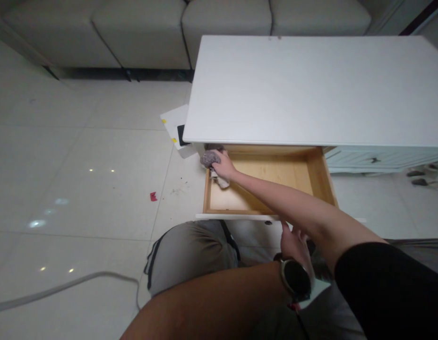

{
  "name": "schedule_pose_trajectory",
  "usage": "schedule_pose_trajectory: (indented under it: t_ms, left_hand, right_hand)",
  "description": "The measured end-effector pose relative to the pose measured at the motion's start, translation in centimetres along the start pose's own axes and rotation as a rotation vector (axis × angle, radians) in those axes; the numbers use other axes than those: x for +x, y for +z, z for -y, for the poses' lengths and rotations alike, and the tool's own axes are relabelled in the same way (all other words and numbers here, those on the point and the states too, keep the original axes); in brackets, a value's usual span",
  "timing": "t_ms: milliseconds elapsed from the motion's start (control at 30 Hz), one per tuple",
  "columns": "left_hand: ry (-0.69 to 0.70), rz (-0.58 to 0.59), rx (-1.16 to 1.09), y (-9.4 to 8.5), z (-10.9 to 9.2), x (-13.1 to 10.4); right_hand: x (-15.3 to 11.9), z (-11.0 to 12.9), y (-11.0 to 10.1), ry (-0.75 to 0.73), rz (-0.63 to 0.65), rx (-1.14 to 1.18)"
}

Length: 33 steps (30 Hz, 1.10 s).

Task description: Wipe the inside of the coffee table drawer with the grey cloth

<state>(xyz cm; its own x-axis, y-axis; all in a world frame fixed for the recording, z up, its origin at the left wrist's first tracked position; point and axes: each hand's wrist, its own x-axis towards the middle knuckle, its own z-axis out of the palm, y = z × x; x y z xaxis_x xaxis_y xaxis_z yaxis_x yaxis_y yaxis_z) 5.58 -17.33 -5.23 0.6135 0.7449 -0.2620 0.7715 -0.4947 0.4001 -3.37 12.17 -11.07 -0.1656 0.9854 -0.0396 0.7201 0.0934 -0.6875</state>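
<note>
A wooden drawer [254,203] with a white front is pulled out of a white coffee table [311,89]. My right hand [225,165] reaches across to its left side wall and is closed round a crumpled greyish cloth [210,159]. A paler end of the cloth hangs inside the drawer. Below the drawer front, my left hand [296,245] wears a watch [296,278] on the wrist. Its thumb is up at the drawer's front edge and its fingers look curled there, partly hidden by my right forearm.
A white box [179,127] with yellow marks stands left of the table. A red scrap [153,196] and dark crumbs lie on the tiled floor. A grey hose [70,285] runs along the lower left. Behind the table is a sofa [141,33]; my knee [193,255] is near the drawer.
</note>
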Motion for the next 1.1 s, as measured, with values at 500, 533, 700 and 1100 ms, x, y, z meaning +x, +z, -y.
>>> schedule_pose_trajectory:
  t_ms: [500,533,700,1100]
  left_hand:
    - [0.145,-0.022,0.228,-1.8,0.4,-1.1]
    - [0.143,-0.01,0.287,-2.4,0.5,-1.3]
    - [0.165,0.009,0.389,-3.8,0.8,-1.8]
    - [0.091,-0.073,0.015,-0.1,0.8,-1.1]
  right_hand:
    - [-8.1,0.3,-7.2,-0.444,0.425,0.094]
    - [-7.9,0.3,-8.4,-0.441,0.4,0.049]
    - [-8.8,0.4,-12.1,-0.424,0.326,-0.338]
    - [-7.7,-4.7,-2.3,-0.357,0.511,-0.644]
